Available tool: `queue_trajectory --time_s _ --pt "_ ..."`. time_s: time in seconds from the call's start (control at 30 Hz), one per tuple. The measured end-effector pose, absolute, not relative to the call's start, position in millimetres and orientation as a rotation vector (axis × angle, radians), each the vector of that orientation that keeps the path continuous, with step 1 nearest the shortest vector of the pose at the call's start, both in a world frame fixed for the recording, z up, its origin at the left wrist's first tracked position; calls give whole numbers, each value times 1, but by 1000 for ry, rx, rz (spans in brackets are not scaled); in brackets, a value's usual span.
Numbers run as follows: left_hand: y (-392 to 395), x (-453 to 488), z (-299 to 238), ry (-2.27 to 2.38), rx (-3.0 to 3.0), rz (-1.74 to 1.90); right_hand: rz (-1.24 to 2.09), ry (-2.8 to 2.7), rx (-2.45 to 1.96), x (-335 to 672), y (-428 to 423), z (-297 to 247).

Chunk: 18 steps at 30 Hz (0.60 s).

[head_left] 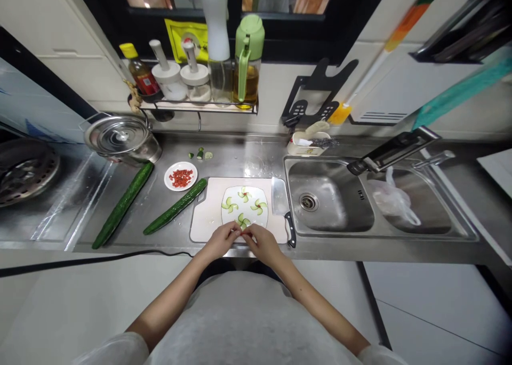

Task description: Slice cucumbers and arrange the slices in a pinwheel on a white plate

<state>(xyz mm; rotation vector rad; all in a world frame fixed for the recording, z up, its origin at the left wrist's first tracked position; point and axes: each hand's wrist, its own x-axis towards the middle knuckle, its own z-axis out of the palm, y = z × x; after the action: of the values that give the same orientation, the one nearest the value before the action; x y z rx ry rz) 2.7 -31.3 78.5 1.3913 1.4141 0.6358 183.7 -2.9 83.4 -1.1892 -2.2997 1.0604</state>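
Plate (pixel 245 207) is lying on the board (pixel 204 215), left of the sink (pixel 340 202). Four groups of green slices (pixel 229 205) are forming pinwheels on it; red bits (pixel 258 207) are showing at the centres of the far and right groups. Left hand (pixel 221 240) and right hand (pixel 262 244) are meeting over the near edge of the plate, just beside the nearest group. Fingers of both hands are bending inward, fingertips converging; whether they are closing on a piece cannot be told. Knife (pixel 280 199) is resting along the right side of the board, its black handle overhanging the edge. One cucumber (pixel 176 206) is lying left of the board, its far end at the far left corner; a second cucumber (pixel 123 204) is lying farther left, its far end near the lidded pot (pixel 148 147). Dish (pixel 167 180) is holding more red bits between the far ends of the cucumbers. Offcuts (pixel 200 154) are lying beyond the dish. Bag (pixel 390 197) is sitting in the right bowl of the sink.
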Motion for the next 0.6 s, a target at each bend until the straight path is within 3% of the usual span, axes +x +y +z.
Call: queue_trajectory --time_s 0.6 --pt "-26 -18 62 1763 1270 720 934 -2189 -1398 206 31 79"
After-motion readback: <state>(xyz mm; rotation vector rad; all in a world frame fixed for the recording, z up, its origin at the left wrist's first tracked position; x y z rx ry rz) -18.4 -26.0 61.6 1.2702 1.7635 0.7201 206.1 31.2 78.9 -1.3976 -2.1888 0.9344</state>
